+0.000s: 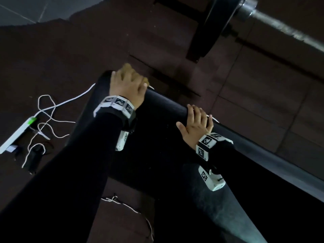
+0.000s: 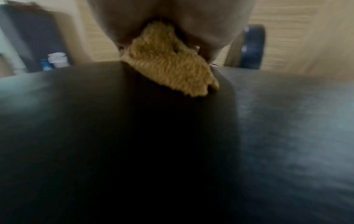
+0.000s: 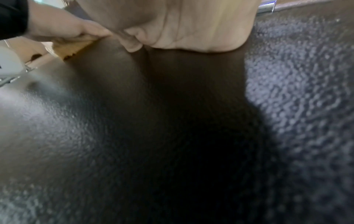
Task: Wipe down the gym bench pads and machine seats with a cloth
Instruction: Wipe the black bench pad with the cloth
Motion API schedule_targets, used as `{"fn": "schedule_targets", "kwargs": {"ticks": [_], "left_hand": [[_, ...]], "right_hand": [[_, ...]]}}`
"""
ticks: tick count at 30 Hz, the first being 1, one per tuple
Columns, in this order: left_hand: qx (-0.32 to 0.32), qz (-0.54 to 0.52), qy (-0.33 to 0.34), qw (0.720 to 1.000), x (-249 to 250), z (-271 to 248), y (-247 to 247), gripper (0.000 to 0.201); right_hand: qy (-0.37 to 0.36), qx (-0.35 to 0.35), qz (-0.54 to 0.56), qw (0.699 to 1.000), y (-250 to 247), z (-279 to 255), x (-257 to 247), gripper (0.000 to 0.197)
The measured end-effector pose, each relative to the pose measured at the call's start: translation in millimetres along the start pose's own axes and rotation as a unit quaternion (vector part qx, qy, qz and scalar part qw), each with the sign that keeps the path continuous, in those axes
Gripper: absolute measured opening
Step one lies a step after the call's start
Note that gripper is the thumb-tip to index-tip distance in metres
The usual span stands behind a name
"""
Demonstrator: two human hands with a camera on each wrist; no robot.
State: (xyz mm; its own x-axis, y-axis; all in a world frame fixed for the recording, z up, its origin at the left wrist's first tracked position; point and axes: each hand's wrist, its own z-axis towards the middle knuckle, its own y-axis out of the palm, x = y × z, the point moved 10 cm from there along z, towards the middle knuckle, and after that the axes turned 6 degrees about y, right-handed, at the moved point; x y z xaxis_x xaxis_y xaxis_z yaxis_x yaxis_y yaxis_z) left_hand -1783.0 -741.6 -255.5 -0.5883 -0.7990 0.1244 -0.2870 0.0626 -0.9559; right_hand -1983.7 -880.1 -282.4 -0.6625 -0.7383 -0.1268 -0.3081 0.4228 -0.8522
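A black padded gym bench (image 1: 157, 137) runs across the head view. My left hand (image 1: 128, 85) grips a yellow fluffy cloth (image 1: 128, 66) and holds it against the pad's far left corner. In the left wrist view the cloth (image 2: 168, 63) bunches out from under my left hand (image 2: 172, 12) onto the bench pad (image 2: 114, 136). My right hand (image 1: 196, 123) rests palm down on the pad further right, its fingers lying over the far edge. The right wrist view shows my right hand (image 3: 191, 27) pressed on the textured pad (image 3: 134, 136), with the left hand (image 3: 57, 28) and cloth (image 3: 70, 48) beyond.
A barbell (image 1: 280, 27) with a black weight plate (image 1: 220, 23) stands beyond the bench. On the dark rubber floor to the left lie a white power strip (image 1: 19, 134), loose white cables (image 1: 47, 109) and a black adapter (image 1: 33, 158). A white container (image 2: 57, 59) stands past the pad's end.
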Motion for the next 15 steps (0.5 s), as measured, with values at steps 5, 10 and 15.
{"fn": "schedule_targets", "kwargs": {"ticks": [5,10,15], "left_hand": [[-0.037,-0.018,0.115,0.993,113,-26,18,0.041],[-0.052,0.021,0.131,0.99,125,-28,25,0.04],[-0.057,0.018,0.094,0.994,119,-26,28,0.039]], "right_hand": [[-0.015,-0.005,0.085,0.996,-10,0,4,0.073],[-0.02,0.001,0.135,0.991,-30,-7,41,0.051],[-0.002,0.034,0.177,0.984,-50,-22,112,0.037]]}}
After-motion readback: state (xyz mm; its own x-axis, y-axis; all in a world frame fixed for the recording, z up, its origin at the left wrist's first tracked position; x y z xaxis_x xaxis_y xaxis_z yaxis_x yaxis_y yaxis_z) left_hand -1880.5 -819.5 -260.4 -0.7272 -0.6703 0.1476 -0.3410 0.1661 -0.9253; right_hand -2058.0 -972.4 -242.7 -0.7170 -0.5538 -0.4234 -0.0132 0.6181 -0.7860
